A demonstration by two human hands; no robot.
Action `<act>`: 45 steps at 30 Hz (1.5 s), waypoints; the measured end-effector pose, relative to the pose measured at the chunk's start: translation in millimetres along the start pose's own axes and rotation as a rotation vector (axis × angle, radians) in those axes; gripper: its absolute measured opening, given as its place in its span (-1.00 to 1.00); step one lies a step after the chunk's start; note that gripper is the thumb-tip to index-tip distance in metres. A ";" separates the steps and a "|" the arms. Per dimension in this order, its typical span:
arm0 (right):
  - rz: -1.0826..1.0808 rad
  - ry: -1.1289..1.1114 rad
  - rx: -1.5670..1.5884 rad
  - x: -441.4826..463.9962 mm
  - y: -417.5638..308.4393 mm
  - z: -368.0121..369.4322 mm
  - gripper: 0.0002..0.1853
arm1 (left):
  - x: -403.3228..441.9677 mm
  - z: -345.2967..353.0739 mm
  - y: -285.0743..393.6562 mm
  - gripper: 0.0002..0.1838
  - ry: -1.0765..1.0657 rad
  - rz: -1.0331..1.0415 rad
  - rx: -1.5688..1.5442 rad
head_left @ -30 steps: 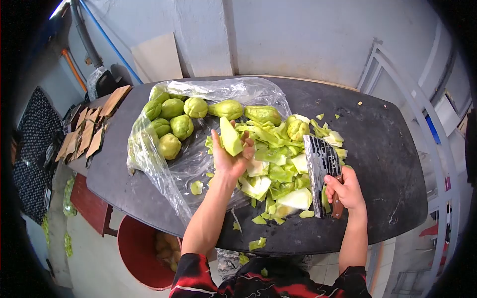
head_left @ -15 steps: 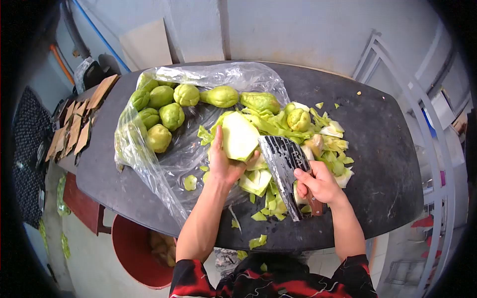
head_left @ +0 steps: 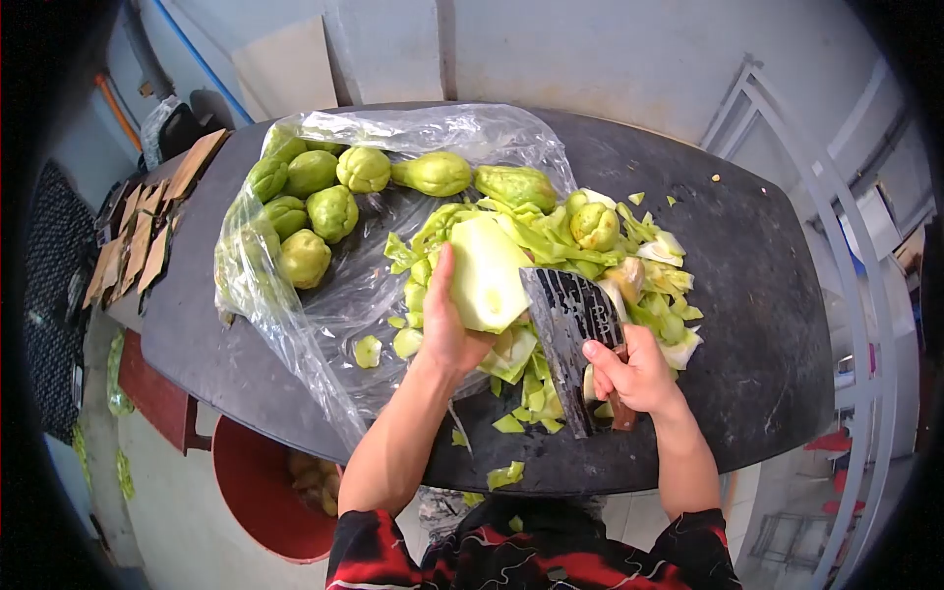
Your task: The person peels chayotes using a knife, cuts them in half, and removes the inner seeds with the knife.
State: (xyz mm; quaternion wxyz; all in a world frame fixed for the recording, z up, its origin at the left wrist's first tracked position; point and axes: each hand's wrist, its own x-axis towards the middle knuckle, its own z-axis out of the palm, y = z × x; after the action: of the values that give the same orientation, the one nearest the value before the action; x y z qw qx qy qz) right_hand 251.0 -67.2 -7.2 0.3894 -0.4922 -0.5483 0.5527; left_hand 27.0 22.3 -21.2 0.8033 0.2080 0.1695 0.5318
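A pale, peeled chayote (head_left: 484, 275) rests in my left hand (head_left: 447, 329), thumb on its left side and the other fingers hidden beneath. My right hand (head_left: 634, 374) is wrapped round the wooden handle of a cleaver (head_left: 575, 339), whose wide dark blade is streaked with white. The blade's upper corner is close to the chayote's right side; I cannot tell if they touch. Under and around both hands lies a heap of green peelings (head_left: 536, 241). A whole chayote (head_left: 594, 226) sits on the heap.
An opened clear plastic bag (head_left: 295, 329) holds several unpeeled chayotes (head_left: 332, 213) on the dark table (head_left: 747, 295). A red bucket (head_left: 246, 492) with pale pieces inside stands on the floor at lower left. Wooden slats (head_left: 147, 231) lie left of the table; a grey metal frame (head_left: 836, 246) stands at right.
The chayote in my left hand has turned and shifted slightly right and down, showing a different face. The cleaver stays near its right side. The whole view has shifted a little.
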 end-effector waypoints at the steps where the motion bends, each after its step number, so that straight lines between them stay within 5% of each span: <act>1: 0.002 0.000 -0.002 -0.1 -1.3 1.7 -0.75 | -2.0 3.0 -4.5 -0.33 0.001 -0.001 -0.003; 3: 0.003 0.029 0.000 -0.6 -6.2 5.7 -0.74 | -6.4 8.6 -14.6 -0.40 0.150 0.001 0.006; 10: -0.023 0.053 0.020 0.2 -4.5 12.0 -0.74 | -14.6 17.5 -35.2 -0.42 0.171 -0.004 -0.049; 21: -0.040 -0.029 0.148 1.2 -8.8 11.7 -0.76 | -13.2 16.3 -30.8 -0.29 -0.080 0.026 -0.029; 31: -0.051 0.002 0.150 1.5 -4.4 14.5 -0.77 | -18.1 23.8 -28.6 -0.34 0.081 -0.016 -0.041; 40: -0.034 -0.078 0.228 -0.2 -14.5 12.7 -0.76 | -14.6 7.5 -23.6 -0.18 -0.233 0.077 0.034; 45: 0.016 -0.059 0.134 -6.6 -24.8 -11.4 -0.75 | -17.9 16.4 -12.4 -0.20 -0.145 0.035 0.048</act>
State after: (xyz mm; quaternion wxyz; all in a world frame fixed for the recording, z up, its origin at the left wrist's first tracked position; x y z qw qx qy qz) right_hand 260.7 -68.8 19.1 0.4007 -0.4528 -0.5175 0.6055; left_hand 38.1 -1.1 -12.6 0.7987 0.2679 0.1200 0.5253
